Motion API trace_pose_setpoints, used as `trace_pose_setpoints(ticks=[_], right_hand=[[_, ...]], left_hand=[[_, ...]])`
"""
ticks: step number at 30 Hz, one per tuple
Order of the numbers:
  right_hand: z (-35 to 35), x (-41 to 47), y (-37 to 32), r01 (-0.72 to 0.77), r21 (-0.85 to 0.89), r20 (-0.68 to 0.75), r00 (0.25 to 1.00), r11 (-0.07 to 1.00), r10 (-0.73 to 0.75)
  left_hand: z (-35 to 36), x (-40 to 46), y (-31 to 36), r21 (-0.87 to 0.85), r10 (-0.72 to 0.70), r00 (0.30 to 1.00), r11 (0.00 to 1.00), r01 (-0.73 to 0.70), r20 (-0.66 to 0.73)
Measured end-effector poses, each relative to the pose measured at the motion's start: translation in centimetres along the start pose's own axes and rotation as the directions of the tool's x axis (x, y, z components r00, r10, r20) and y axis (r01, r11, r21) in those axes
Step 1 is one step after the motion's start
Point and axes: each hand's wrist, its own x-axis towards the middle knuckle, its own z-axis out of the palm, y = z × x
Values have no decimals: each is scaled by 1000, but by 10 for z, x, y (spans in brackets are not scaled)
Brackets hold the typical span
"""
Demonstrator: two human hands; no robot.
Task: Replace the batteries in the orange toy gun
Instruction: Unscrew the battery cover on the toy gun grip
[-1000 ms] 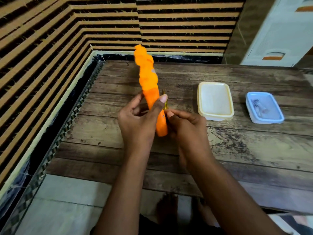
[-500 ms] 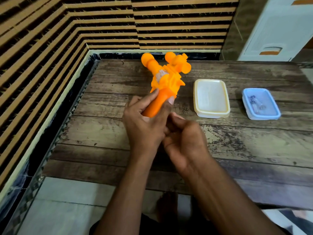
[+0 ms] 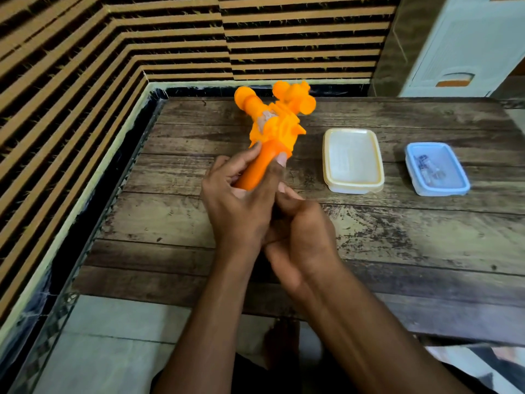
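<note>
The left hand wraps its grip round the handle of the orange toy gun, held above the worktop, with the long axis running up and away from the palm and tilted slightly right, barrel end farthest from the person. The right hand, fingers curled, sits just under the handle's butt, touching the left hand; whether it pinches a tool there cannot be made out. Against half a second ago the gun's pose is almost unchanged, while a second ago it stood edge-on and blurred.
</note>
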Motion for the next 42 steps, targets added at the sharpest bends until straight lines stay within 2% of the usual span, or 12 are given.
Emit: trace_pose_setpoints(ticks=[6,11,14,42], right_hand=[[-6,5,-1,-3,-29,41,999,1000,4],[-7,8,1,31,-53,63,998,998,-28],[-3,5,2,53,-33,71,996,998,-50],[-6,8,6,71,-41,18,997,997,-71]], left_hand=[[0,0,0,-14,-12,1000,1000,12,-5],[-3,1,-1,-185,-108,994,977,105,-4],[-4,1,1,-224,-137,991,966,132,-7],[-5,2,2,-195,-125,992,973,127,22]])
